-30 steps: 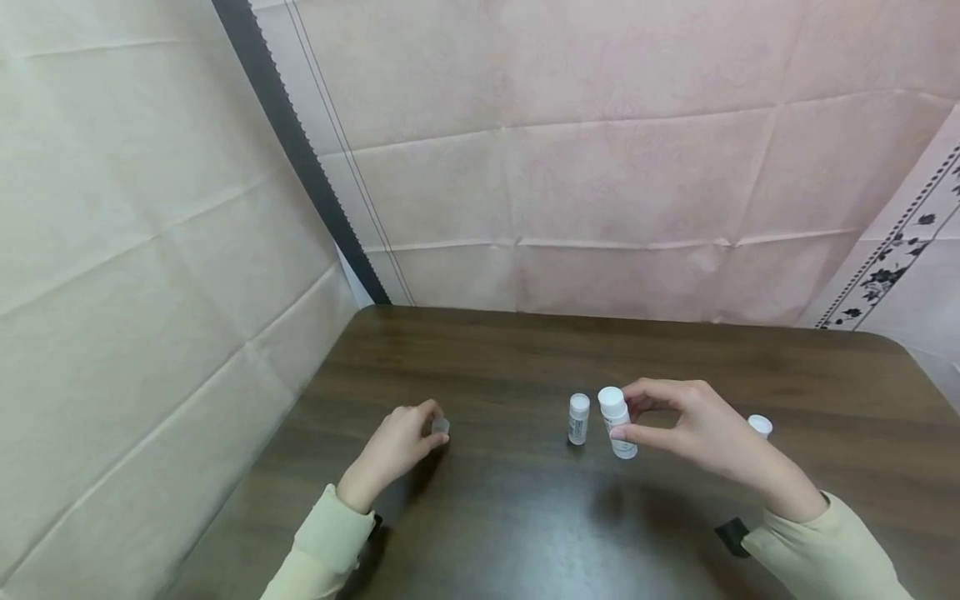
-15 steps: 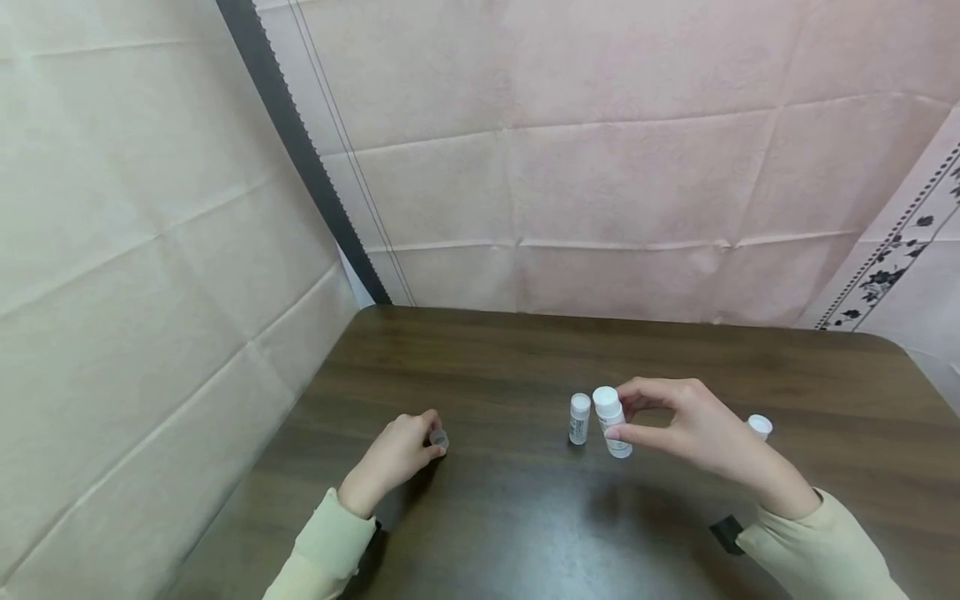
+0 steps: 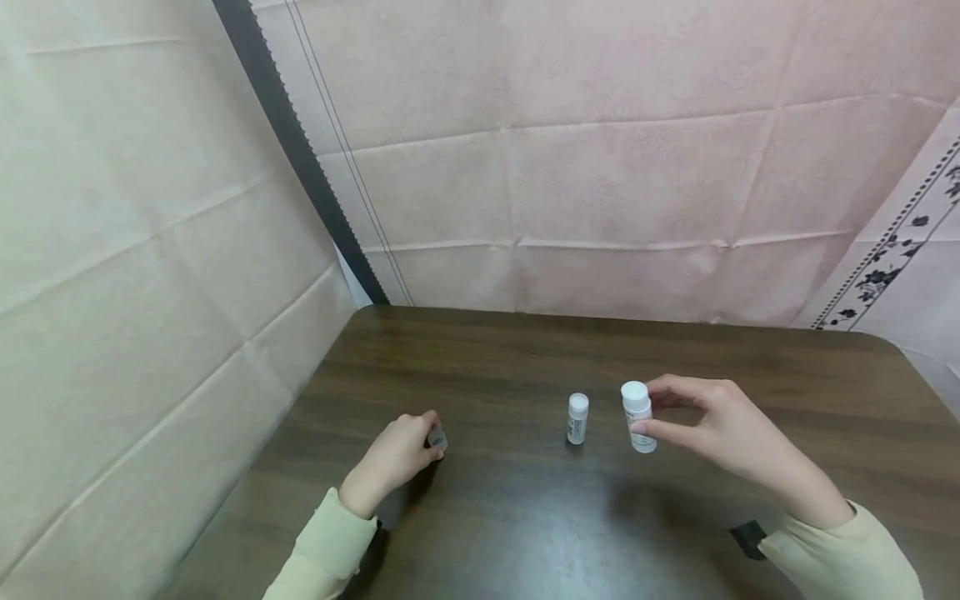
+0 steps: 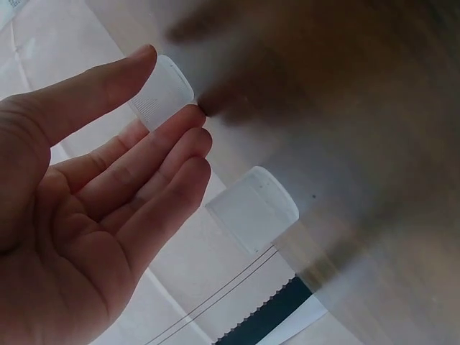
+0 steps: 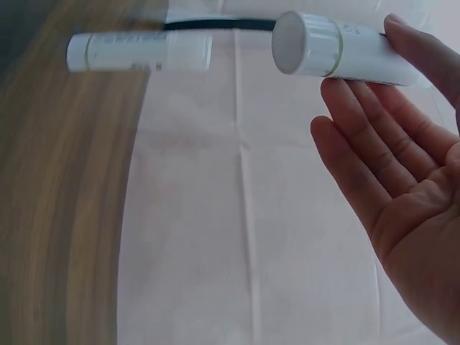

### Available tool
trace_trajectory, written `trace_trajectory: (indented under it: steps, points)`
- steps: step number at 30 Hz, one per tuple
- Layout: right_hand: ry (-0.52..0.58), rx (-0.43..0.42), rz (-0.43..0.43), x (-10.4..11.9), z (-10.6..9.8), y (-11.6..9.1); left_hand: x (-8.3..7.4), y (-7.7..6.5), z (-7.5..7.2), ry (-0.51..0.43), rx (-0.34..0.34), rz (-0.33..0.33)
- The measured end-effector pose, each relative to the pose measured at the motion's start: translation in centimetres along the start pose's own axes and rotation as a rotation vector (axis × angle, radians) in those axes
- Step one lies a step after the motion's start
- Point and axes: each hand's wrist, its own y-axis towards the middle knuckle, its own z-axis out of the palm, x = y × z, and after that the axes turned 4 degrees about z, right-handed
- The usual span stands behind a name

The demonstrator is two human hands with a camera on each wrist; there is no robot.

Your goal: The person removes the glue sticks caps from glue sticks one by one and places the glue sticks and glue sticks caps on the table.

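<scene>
My left hand (image 3: 397,458) pinches a small translucent container (image 3: 438,439) between thumb and fingers at the left of the table. In the left wrist view, the held container (image 4: 162,93) has fine ribs on its side. A second translucent container (image 4: 253,208) stands beside the fingertips there; the hand hides it in the head view. My right hand (image 3: 720,425) grips a white capped bottle (image 3: 637,417), slightly tilted, with thumb and fingers at its sides. To the left of it stands a slimmer white capped bottle (image 3: 577,418) with printing on its label.
The dark wooden table (image 3: 480,367) has rounded far corners. Pale cloth (image 3: 600,183) hangs behind it, and more cloth (image 3: 150,292) hangs along the left side. A small black piece (image 3: 748,540) shows at the right cuff.
The right hand brings its bottle a little left, close to the standing bottle, then moves back right. A white cap behind the right wrist is now hidden. The left-hand container shifts slightly.
</scene>
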Motion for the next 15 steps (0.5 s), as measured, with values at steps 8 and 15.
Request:
trace_trajectory:
  steps: [8,15]
  points:
    - [-0.03,-0.086,0.137,-1.5,-2.8,-2.3,-0.1,0.0,0.0,-0.01,0.008,-0.009]
    - [-0.056,-0.214,0.236,-3.2,-5.9,-5.1,-0.1,0.1,0.1,0.0,0.0,-0.003]
